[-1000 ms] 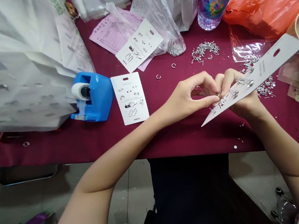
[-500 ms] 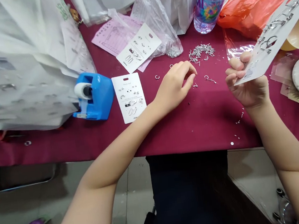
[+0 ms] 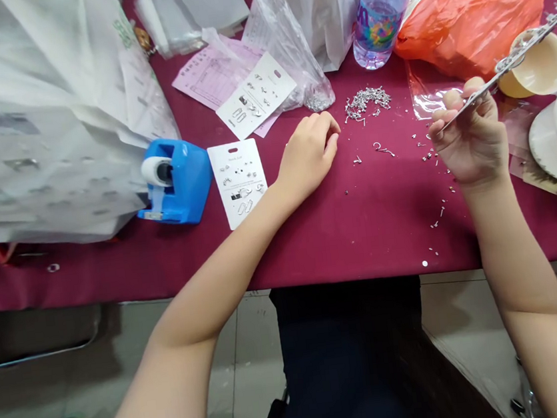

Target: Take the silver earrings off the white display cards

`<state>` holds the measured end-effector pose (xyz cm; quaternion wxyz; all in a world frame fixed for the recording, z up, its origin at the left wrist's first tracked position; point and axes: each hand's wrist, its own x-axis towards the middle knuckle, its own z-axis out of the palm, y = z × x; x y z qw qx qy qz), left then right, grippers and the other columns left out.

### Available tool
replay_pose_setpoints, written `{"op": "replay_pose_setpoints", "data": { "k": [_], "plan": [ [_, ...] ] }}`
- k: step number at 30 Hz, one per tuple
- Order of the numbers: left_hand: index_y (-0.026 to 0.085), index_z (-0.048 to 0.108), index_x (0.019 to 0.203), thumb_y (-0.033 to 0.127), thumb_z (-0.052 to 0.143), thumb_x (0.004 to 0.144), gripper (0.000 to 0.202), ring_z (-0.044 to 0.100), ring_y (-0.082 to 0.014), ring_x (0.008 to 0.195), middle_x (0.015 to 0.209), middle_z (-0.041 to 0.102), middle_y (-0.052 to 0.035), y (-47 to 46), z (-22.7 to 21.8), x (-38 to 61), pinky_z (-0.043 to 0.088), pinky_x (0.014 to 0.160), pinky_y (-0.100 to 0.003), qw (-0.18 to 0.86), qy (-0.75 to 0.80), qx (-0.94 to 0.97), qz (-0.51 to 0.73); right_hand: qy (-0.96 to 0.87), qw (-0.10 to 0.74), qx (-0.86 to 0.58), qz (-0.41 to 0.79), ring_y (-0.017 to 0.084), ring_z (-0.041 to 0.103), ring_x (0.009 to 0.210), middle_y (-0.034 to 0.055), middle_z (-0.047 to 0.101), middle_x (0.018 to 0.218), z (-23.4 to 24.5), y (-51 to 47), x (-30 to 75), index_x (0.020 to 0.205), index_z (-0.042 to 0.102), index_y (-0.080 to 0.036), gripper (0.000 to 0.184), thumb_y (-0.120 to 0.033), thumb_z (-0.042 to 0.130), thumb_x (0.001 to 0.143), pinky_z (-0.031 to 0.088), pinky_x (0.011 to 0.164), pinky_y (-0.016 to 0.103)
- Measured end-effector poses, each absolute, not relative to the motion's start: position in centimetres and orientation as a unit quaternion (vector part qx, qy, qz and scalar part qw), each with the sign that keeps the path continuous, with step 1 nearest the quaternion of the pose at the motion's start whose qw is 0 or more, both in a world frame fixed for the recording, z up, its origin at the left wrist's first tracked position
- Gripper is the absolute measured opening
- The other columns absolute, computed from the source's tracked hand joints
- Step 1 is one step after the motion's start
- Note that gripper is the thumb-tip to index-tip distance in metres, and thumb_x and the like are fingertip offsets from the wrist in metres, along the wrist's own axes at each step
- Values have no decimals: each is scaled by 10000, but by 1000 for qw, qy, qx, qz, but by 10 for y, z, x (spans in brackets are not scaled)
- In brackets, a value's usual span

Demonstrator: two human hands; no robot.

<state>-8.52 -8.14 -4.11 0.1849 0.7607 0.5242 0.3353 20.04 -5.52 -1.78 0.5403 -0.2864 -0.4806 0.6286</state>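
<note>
My right hand (image 3: 476,133) holds an earring card (image 3: 504,69) by its lower end, between thumb and fingers. The card is raised off the table and seen almost edge-on, with metal earrings standing out from it. My left hand (image 3: 308,152) rests on the cloth with its fingers curled in towards the thumb; anything inside it is hidden. To its right lie a loose hoop with a small piece (image 3: 383,149) and a pile of small silver studs (image 3: 367,101). Left of my left wrist lies a white earring card (image 3: 239,183); another earring card (image 3: 255,95) rests on pink slips (image 3: 213,75).
A blue tape dispenser (image 3: 175,180) stands beside a large white bag (image 3: 49,141). Behind are a clear plastic bag (image 3: 282,27), a water bottle (image 3: 378,23) and a red bag (image 3: 477,12). At right stand a yellowish cup (image 3: 538,65) and a white tub (image 3: 546,131) of metal pieces.
My right hand has turned the card from showing its earring side to nearly edge-on. My left hand has drawn slightly left, its fingers curled closer. The view has shifted a little.
</note>
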Motion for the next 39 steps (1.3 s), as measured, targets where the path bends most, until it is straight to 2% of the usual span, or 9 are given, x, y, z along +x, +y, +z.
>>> {"op": "replay_pose_setpoints", "data": {
  "k": [6,12,17,20,25,29,31,34,39],
  "plan": [
    [195,626,1007,170,524,949,119,612,-233,1006,997,669,-87,-77,-43,-77,523,983,-428,169,515,772,332,-461,575,-255,626,35,679,819,-147,700,849,-29,-31,225,884,595,-342,394,-249,914,673,587,813,173],
    [173,673,987,102,525,909,182,604,-266,1077,990,669,-93,-41,-26,-27,504,992,-460,153,454,820,312,-455,589,-226,628,70,668,960,-156,726,942,-33,-25,230,1022,597,-418,467,-258,900,706,570,893,216],
    [159,694,920,21,568,841,203,587,-312,1155,1056,673,-130,-3,-22,22,493,976,-471,159,467,834,247,-472,590,-246,607,85,670,797,-100,666,838,-25,-31,222,875,623,-339,365,-362,924,670,599,783,232],
    [155,687,876,-8,542,845,221,592,-314,1146,1033,677,-144,7,-28,40,507,948,-460,158,475,836,223,-460,596,-278,597,93,631,698,-75,593,766,-17,-37,217,785,609,-296,387,-391,944,617,609,697,227],
    [117,681,950,-1,519,874,214,623,-287,1064,1016,704,-152,4,-32,42,528,914,-426,129,445,857,226,-500,562,-249,610,74,550,603,-73,478,705,-4,-51,201,745,544,-265,458,-472,933,620,575,603,192],
    [139,664,892,43,604,873,114,653,-225,952,934,715,-92,-39,-9,6,529,925,-400,208,407,835,305,-507,515,-177,668,63,464,485,-91,399,618,11,-72,175,713,492,-243,477,-507,888,694,536,504,182],
    [154,667,886,78,615,888,93,655,-165,859,904,715,-52,-71,7,-18,548,849,-334,278,381,797,377,-498,493,-143,699,57,423,436,-96,376,586,16,-84,160,685,466,-230,460,-482,840,773,535,486,186],
    [162,674,906,183,675,907,21,669,-119,817,895,722,-30,-113,23,-43,563,784,-270,382,348,710,478,-487,464,-108,732,44,398,408,-98,376,577,17,-97,140,648,434,-216,506,-498,830,787,551,497,193],
    [191,643,927,454,747,884,286,710,-117,834,886,721,-20,-139,24,-44,603,793,-268,488,327,622,517,-498,436,-96,743,60,457,423,-78,439,609,12,-106,127,656,446,-214,528,-544,845,755,546,468,208]
  ]
}}
